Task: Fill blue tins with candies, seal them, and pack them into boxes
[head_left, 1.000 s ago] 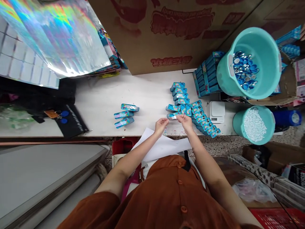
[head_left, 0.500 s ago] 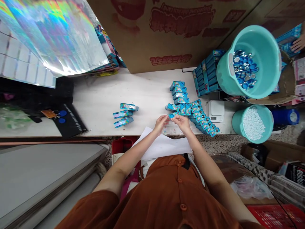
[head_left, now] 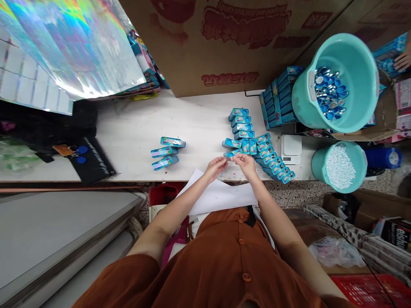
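My left hand and my right hand meet over the front edge of the table, fingers of both pinched together. Whatever lies between the fingertips is too small to make out. Just beyond them a blue box with a printed label lies on the table. Behind it are another blue box and two upright ones. A slanting row of blue boxes with dark round spots runs to the right of my right hand. Small clear pieces lie at the table edge below my fingers.
Several boxes form a column farther back. Three more lie left. At right stand a white scale, a bucket of blue-and-silver caps and a tub of white pieces. White paper covers my lap. A co-worker's hand shows far right.
My hands stay in nearly the same place, with the left fingers shifted slightly and the fingertips still close together. The whole view has moved a little. The boxes have not moved.
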`<action>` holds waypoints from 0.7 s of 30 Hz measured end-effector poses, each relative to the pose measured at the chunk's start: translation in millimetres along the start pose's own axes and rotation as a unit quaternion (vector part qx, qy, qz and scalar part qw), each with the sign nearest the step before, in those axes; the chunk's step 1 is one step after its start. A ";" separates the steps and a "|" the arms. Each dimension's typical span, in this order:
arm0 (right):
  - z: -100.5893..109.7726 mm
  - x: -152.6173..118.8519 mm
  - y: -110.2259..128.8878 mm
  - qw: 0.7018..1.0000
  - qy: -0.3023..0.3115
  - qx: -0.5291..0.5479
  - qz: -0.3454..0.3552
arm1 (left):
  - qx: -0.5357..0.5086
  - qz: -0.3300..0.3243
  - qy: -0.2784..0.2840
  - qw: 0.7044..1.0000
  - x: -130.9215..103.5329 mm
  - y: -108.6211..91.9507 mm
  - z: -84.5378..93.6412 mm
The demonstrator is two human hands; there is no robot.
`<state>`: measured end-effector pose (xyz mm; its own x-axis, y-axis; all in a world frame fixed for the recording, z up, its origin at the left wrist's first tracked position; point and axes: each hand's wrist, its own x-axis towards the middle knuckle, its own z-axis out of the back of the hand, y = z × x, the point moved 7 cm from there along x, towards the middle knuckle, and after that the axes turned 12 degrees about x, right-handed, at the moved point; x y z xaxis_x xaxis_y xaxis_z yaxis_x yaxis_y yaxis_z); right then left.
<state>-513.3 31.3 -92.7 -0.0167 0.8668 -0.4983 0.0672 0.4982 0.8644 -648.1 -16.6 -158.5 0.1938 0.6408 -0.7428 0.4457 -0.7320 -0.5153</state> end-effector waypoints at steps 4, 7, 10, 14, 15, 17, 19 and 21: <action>11.3 8.3 -5.1 1.000 -0.025 -0.001 0.000 | 0.025 -0.026 -0.035 0.999 3.9 0.3 4.9; 21.7 14.5 -9.0 0.998 -0.051 -0.024 0.005 | 0.061 -0.059 -0.069 0.994 5.0 -4.1 7.1; 31.6 20.3 -5.8 0.993 -0.080 -0.076 0.053 | 0.111 -0.095 -0.100 0.984 4.5 -12.4 6.9; 37.3 27.1 -4.2 0.983 -0.095 -0.128 0.087 | 0.144 -0.119 -0.128 0.974 5.3 -21.1 6.0; 37.9 28.8 -6.1 0.983 -0.097 -0.135 0.077 | 0.143 -0.117 -0.128 0.974 6.2 -21.6 5.7; 38.7 31.7 -9.3 0.981 -0.105 -0.153 0.060 | 0.137 -0.109 -0.126 0.976 8.4 -21.4 5.7; 39.3 33.3 -9.9 0.976 -0.119 -0.178 0.051 | 0.138 -0.105 -0.126 0.977 10.0 -21.1 6.3; 39.2 33.7 -8.3 0.969 -0.131 -0.204 0.050 | 0.142 -0.108 -0.125 0.976 10.9 -21.4 6.7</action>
<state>-475.3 55.6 -119.3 0.2264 0.9031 -0.3648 -0.3453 0.4246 0.8369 -661.4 4.5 -158.5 -0.1129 0.7371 -0.6663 0.1854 -0.6432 -0.7430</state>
